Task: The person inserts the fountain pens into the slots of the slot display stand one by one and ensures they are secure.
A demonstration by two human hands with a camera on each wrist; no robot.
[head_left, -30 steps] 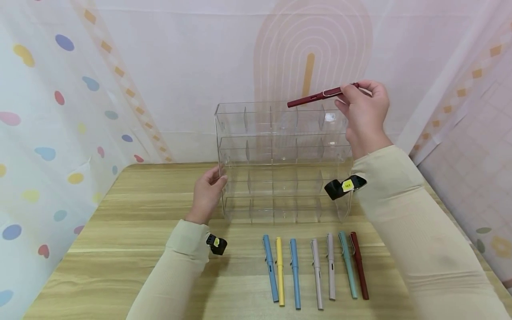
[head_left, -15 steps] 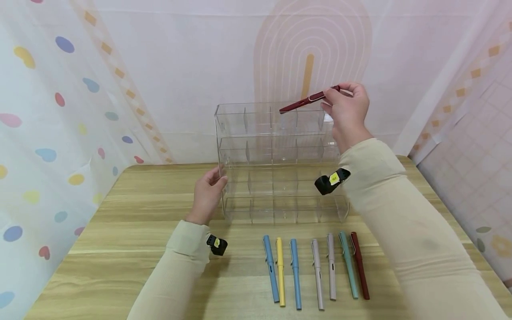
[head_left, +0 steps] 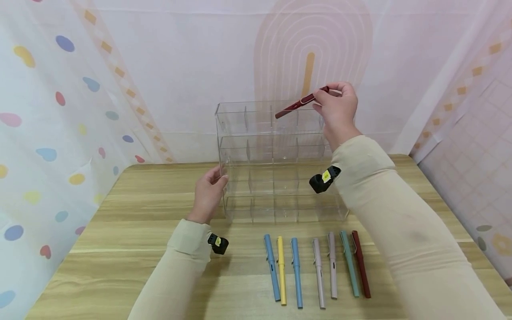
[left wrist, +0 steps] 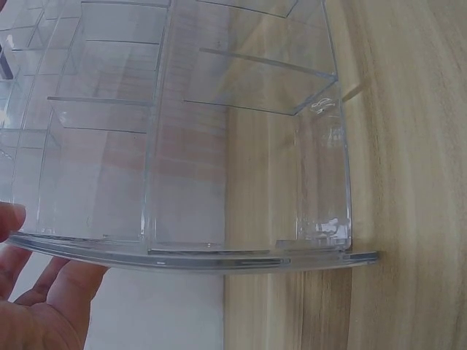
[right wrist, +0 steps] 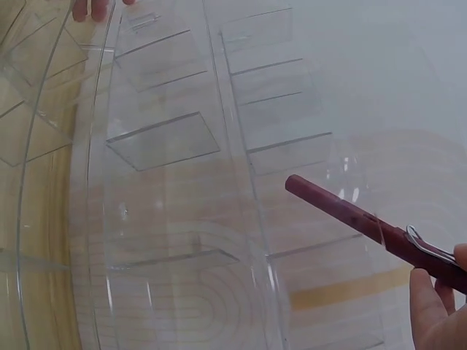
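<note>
Pinching red pen, right hand hovers at 2 o'clock of rack. Left hand pinches its side at 8. Seven more pens lie at 5.

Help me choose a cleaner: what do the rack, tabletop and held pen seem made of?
Rack: probably glossy clear acrylic; see-through, with bright glints. Tabletop: wood or wood-look laminate; streaky grain, soft sheen. Held pen: smooth dark-red plastic or coated metal, unclear which; its shiny clip looks metallic.

The wood-grain tabletop has arch-printed cloth behind its back edge, spotted cloth by its left, gridded cloth by its right.
</note>
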